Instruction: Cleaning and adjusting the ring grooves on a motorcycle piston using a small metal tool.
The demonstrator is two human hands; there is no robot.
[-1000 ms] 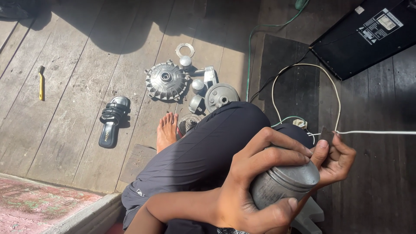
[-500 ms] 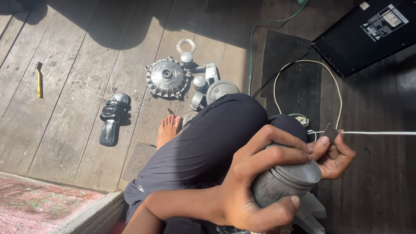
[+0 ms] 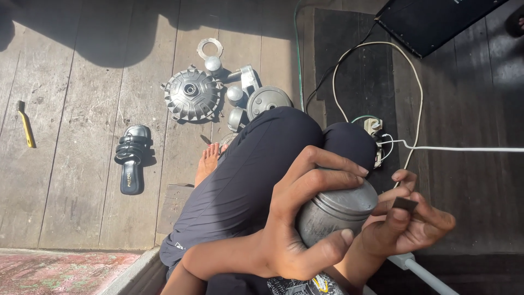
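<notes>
The left hand [image 3: 297, 218] wraps over a grey metal piston [image 3: 333, 210], fingers curled across its ringed top and the thumb pressed under its skirt, so the piston is clamped firmly and tilted with its crown pointing away from the person. Just to the right of the piston, the right hand [image 3: 406, 226] turns palm-up, its thumb and forefinger pinching a small dark square piece [image 3: 405, 204] while the other fingers fan loosely; what the piece is made of is hard to tell. The piston's lower body is hidden behind the left palm, and both forearms run out of view at the bottom edge. The piston sits above the person's dark-trousered knee [image 3: 262, 164], with a bare foot [image 3: 207, 162] showing beyond it. Farther beyond the piston on the wooden floor [image 3: 82, 180] lies a cluster of metal engine parts [image 3: 218, 93]; well to its left are a black sandal [image 3: 131, 158] and a yellow-handled brush [image 3: 24, 123]. A white cable [image 3: 464, 148] runs to its upper right.
</notes>
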